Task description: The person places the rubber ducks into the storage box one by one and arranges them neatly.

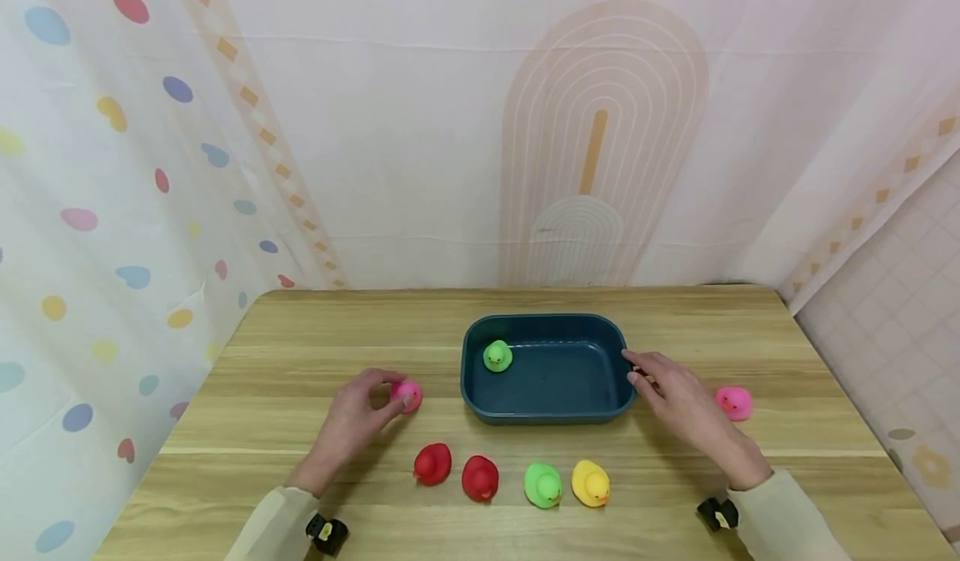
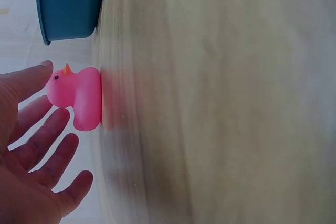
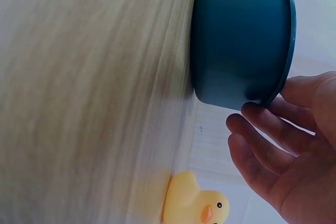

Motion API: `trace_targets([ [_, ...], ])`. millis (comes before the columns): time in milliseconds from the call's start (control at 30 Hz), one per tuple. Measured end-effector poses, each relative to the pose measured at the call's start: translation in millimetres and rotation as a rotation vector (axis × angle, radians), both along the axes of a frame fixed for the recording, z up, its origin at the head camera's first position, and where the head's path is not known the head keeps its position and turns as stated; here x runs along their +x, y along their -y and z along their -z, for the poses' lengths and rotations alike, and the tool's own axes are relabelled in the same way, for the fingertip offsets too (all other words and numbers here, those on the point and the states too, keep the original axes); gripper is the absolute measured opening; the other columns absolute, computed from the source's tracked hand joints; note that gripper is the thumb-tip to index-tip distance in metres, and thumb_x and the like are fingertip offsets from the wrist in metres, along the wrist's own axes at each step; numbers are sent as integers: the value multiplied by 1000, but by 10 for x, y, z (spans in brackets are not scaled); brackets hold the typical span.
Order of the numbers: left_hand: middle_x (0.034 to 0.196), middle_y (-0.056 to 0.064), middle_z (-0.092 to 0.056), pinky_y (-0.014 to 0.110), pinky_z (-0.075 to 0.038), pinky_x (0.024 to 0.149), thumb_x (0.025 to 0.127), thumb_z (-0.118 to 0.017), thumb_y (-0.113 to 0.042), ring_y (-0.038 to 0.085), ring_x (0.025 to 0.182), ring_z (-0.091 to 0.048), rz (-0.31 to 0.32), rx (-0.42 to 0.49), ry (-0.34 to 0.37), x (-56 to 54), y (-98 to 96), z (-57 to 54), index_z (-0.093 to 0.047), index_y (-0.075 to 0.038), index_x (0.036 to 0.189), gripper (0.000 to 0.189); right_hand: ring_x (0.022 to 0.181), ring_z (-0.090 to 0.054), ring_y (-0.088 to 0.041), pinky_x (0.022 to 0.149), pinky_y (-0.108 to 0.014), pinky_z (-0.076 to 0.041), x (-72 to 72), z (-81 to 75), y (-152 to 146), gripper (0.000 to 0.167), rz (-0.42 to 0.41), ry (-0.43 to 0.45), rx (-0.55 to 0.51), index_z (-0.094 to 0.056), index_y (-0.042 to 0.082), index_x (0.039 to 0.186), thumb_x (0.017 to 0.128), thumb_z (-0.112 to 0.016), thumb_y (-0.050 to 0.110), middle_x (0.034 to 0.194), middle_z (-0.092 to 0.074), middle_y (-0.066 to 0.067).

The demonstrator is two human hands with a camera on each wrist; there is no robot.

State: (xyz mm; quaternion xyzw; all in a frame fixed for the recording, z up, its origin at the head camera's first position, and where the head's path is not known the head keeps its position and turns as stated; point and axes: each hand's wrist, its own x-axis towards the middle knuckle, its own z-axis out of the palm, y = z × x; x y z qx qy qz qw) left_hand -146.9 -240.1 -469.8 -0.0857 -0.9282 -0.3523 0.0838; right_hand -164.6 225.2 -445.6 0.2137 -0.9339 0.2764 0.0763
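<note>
In the head view, my left hand (image 1: 360, 415) is at a pink rubber duck (image 1: 407, 395) left of a dark teal tub (image 1: 547, 418). The duck (image 2: 86, 98) sits upright on the table in the left wrist view. My left thumb is by its head, the other fingers loosely spread beside it. My right hand (image 1: 678, 398) holds the tub's right rim; in the right wrist view, thumb and fingertips meet the tub (image 3: 241, 35) at its edge. A green duck (image 1: 497, 356) sits inside the tub at the left.
Before the tub lie two red ducks (image 1: 432, 463) (image 1: 480, 478), a green duck (image 1: 543, 485) and a yellow duck (image 1: 591, 483). Another pink duck (image 1: 734, 403) is beside my right hand. A duck (image 3: 194, 200) looks yellow in the right wrist view. Curtains (image 1: 405, 152) hang behind the wooden table (image 1: 360, 319).
</note>
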Motion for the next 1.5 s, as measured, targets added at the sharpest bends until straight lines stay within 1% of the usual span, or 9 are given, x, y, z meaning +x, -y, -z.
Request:
trace_targets([
  [133, 116, 11, -71, 55, -55, 95, 89, -82, -12, 34, 112, -67, 0, -14, 15, -2, -10, -8, -74, -4, 115, 28, 96, -66, -26, 85, -49, -59, 0, 3, 0, 38, 2, 5, -3, -62, -3, 139, 104, -63, 11, 126, -69, -19],
  [333, 118, 12, -72, 56, -55, 96, 92, -80, -13, 35, 113, -67, -1, -21, 27, -8, -13, -20, -74, -5, 117, 27, 99, -67, -29, 87, -51, -59, -2, 0, 0, 38, 5, 15, -9, -62, -3, 139, 104, -63, 11, 127, -68, -21],
  [500, 117, 11, -73, 57, -53, 98, 92, -79, -12, 35, 115, -66, -1, -24, -20, 0, -13, -31, -75, -6, 116, 25, 99, -67, -29, 87, -51, -59, 0, -4, 1, 38, 4, 15, -8, -61, -3, 139, 104, -63, 11, 127, -68, -21],
  [667, 115, 12, -73, 58, -54, 96, 91, -79, -8, 37, 113, -67, 15, -20, -88, 22, -31, -66, -75, -4, 114, 24, 98, -67, -28, 86, -50, -59, 0, -6, 3, 38, 0, 8, -6, -62, -4, 139, 104, -63, 11, 126, -68, -20],
  [833, 115, 11, -74, 56, -55, 94, 90, -80, -5, 34, 111, -69, 27, 1, -132, 39, -63, -112, -75, -5, 114, 25, 96, -67, -27, 85, -49, -60, -3, -8, 0, 37, -1, 8, -10, -62, -4, 138, 104, -63, 11, 125, -69, -20],
  [967, 116, 9, -73, 55, -55, 94, 90, -80, -6, 32, 111, -68, 36, 16, -151, 47, -92, -149, -76, -6, 115, 25, 97, -67, -27, 86, -49, -59, -5, -2, -4, 37, -3, 8, -14, -62, -4, 139, 104, -62, 11, 125, -69, -19],
  [1200, 118, 10, -74, 56, -55, 95, 91, -80, -7, 33, 113, -68, 40, 23, -171, 56, -146, -208, -75, -6, 116, 26, 94, -66, -24, 84, -47, -60, -7, -17, -1, 37, -12, -3, -18, -62, -3, 138, 105, -62, 13, 125, -69, -19],
  [1367, 117, 8, -74, 54, -56, 95, 91, -80, -6, 31, 113, -69, 49, 27, -189, 63, -189, -244, -76, -6, 116, 26, 96, -67, -27, 85, -50, -60, -7, -8, 1, 37, -10, -7, -19, -62, -3, 138, 105, -62, 13, 126, -68, -21],
  [1500, 117, 7, -74, 53, -57, 94, 91, -80, -6, 29, 113, -69, 60, 24, -205, 72, -223, -274, -76, -7, 117, 26, 95, -66, -26, 84, -49, -60, -3, -19, 1, 37, -9, -5, -21, -63, -3, 138, 104, -63, 12, 126, -69, -19],
])
